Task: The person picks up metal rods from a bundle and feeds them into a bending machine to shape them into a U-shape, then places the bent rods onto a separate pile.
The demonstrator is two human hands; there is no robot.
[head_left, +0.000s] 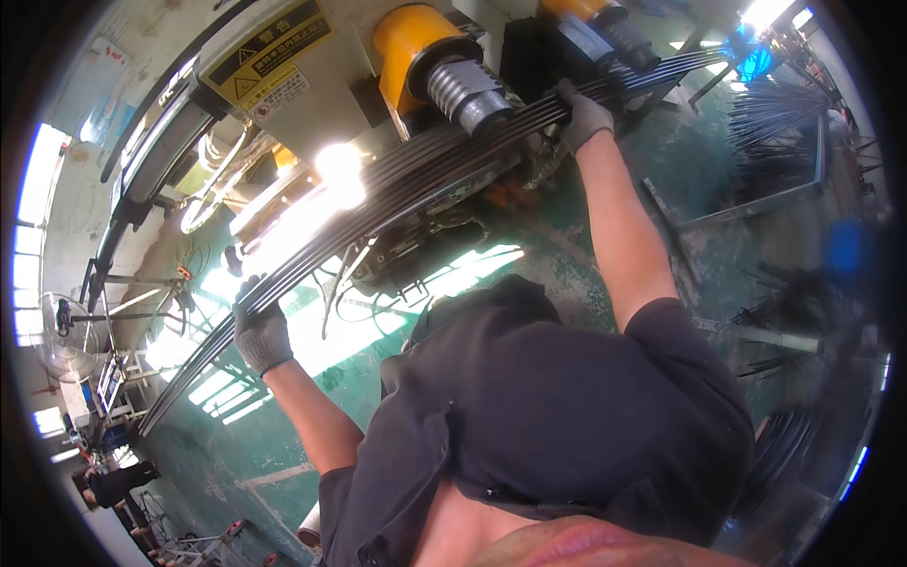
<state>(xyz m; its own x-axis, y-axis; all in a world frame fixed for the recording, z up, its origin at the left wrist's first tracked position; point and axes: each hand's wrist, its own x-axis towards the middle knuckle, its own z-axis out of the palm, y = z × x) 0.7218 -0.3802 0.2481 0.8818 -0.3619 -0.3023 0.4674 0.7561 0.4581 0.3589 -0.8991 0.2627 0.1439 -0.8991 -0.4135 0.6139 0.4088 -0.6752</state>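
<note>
A bundle of long thin metal rods [406, 184] slants across the view, from the lower left up to the far right. My left hand [262, 338], in a grey work glove, is closed around the rods toward their left end. My right hand [587, 119], gloved the same way, grips the bundle farther to the right, its fingertips partly hidden behind the rods. Between my hands the rods pass along the front of a machine, just below a ribbed steel cylinder [465, 92] in an orange housing [416, 42]. Whether they rest on the machine I cannot tell.
A light machine body with a yellow-black warning label [267, 55] stands ahead. More rods [779, 113] lie in a metal frame [756, 205] at right. A fan [68, 345] stands at far left, and another person [121, 482] is at lower left. Cables hang below the machine.
</note>
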